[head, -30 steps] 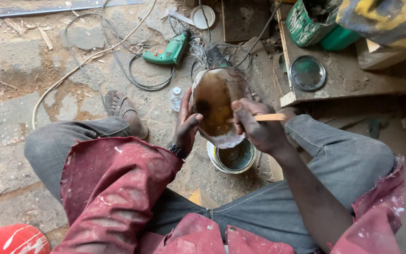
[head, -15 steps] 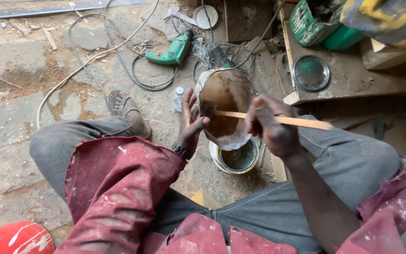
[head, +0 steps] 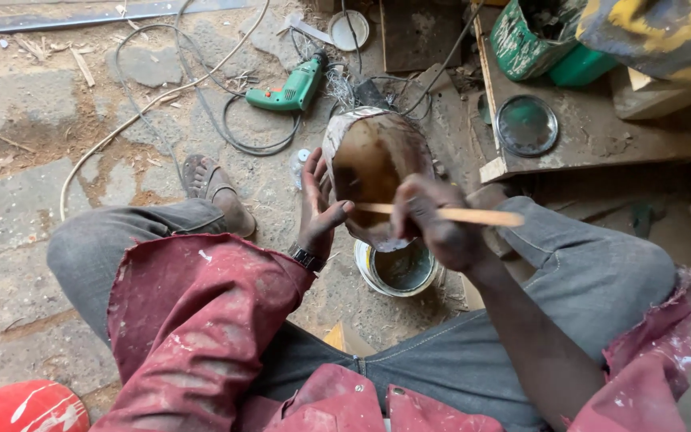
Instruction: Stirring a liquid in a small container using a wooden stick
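Observation:
My left hand (head: 317,212) grips the left rim of a hollow, brown-stained wooden piece (head: 373,160), held upright between my knees with its hollow side facing me. My right hand (head: 437,228) is closed on a thin pale wooden stick (head: 481,216), perhaps a brush handle. The stick lies level across the lower part of the hollow, its left end close to my left fingers. Whatever is on that end I cannot make out. An open round tin (head: 397,270) with dark liquid stands on the ground right under the piece.
A green power drill (head: 289,90) and loops of cable lie on the concrete beyond. A round lid (head: 526,125) and green containers (head: 533,32) sit on a low board at right. My sandalled foot (head: 209,184) is at left, a red object (head: 25,408) at bottom left.
My right hand has swung the stick from pointing right to lying across the hollow, its end now near my left fingers. The left hand keeps its hold.

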